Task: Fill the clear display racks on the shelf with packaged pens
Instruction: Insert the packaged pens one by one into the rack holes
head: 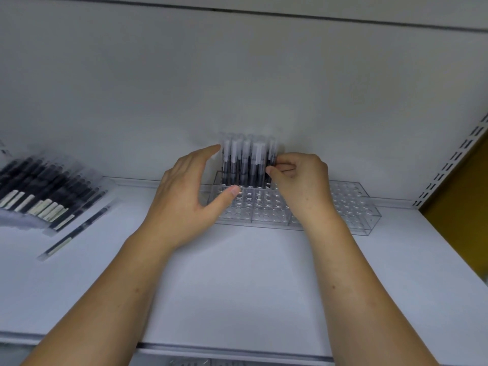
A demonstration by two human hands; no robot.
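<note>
Far left: a heap of dark pens in clear plastic sleeves with pale label ends [45, 188] is seen lying flat on the white shelf board [237, 273], towards the back wall.
Beside the heap: one single sleeved dark pen [75, 231] is laid apart, slanted, nearer the front edge.
Left hand [187, 196]: it is held open with fingers spread; the fingertips are raised against the left side of the standing pens, and the thumb is pressed at the rack's top. Nothing is enclosed by it.
Centre: a cluster of upright packaged pens, dark barrels with whitish tops [248, 162], is stood in the back left holes of the long clear plastic rack with rows of round holes [351, 207].
Right hand [298, 178]: thumb and forefinger are pinched on the rightmost pen of the cluster, the other fingers being curled.
Right part of the rack: its holes are seen unfilled.
Far right: a perforated white shelf upright [454, 162] is seen against a mustard-yellow panel [464, 207].
</note>
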